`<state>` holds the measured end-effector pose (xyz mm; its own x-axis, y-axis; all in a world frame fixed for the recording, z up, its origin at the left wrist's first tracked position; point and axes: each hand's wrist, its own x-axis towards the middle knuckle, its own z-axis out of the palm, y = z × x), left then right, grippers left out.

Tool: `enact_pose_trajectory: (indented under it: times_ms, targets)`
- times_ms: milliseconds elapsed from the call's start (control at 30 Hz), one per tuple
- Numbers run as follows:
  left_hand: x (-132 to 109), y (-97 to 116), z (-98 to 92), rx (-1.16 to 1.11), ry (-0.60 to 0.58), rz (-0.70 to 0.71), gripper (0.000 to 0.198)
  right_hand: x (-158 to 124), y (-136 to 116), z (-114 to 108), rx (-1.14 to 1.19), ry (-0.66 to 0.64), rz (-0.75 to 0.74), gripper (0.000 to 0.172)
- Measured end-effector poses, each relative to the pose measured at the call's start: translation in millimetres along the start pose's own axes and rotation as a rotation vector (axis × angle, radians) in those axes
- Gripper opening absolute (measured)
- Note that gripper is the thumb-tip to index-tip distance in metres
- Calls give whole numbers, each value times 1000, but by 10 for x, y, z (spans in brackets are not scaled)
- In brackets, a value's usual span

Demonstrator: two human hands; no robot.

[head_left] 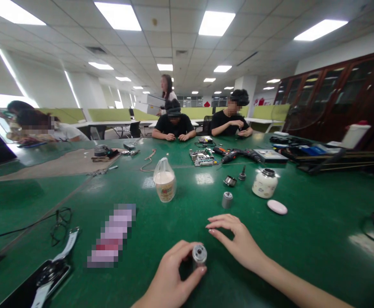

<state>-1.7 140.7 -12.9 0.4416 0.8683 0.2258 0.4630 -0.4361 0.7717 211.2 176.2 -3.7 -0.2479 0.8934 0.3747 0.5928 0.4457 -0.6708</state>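
The step in hand appears to be gripping and steadying a small metal cylinder (pixel 200 253), which is at the near side of the green table (pixel 289 248), end face up. The left hand (pixel 172 273) holds it between thumb and fingers. The right hand (pixel 234 237) holds nothing; its thumb and fingers are parted by a modest gap, near the cylinder but not touching it. Any next move seems to call for a firm left grip, with the right fingers free to work at the exposed end. A similar cylinder (pixel 227 199) stands beyond the right hand, with a dark metal ring (pixel 230 181) and a small shafted part (pixel 242 173) behind it.

The left fingers and thumb hide much of the held cylinder's side, and whether its base touches the table cannot be told. Nor is it clear whether the right hand rests or hovers. A flat object (pixel 111 237) on the left is pixelated beyond recognition, and a watch strap (pixel 42 295) is cut off by the lower edge.
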Motion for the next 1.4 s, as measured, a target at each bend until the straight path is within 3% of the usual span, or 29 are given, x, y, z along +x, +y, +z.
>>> enact_pose_trajectory:
  times_ms: [233,800,967,1100,1233,1400]
  targets:
    - [-3,-11,18,-13,27,15,21,-107,-366,84,152,-126,-111,13]
    - [-25,-11,34,-36,40,21,24,-102,-379,131,314,-161,-13,11]
    - [-74,-54,-42,-92,133,97,56,-183,-305,177,372,-205,43,44]
    - [-17,6,-105,-32,213,81,37,-228,-256,253,364,-212,85,28]
    - [60,100,-103,110,250,-11,14,-231,-243,282,353,-209,89,24]
    - [91,117,-115,177,266,17,11,-235,-232,285,334,-208,103,24]
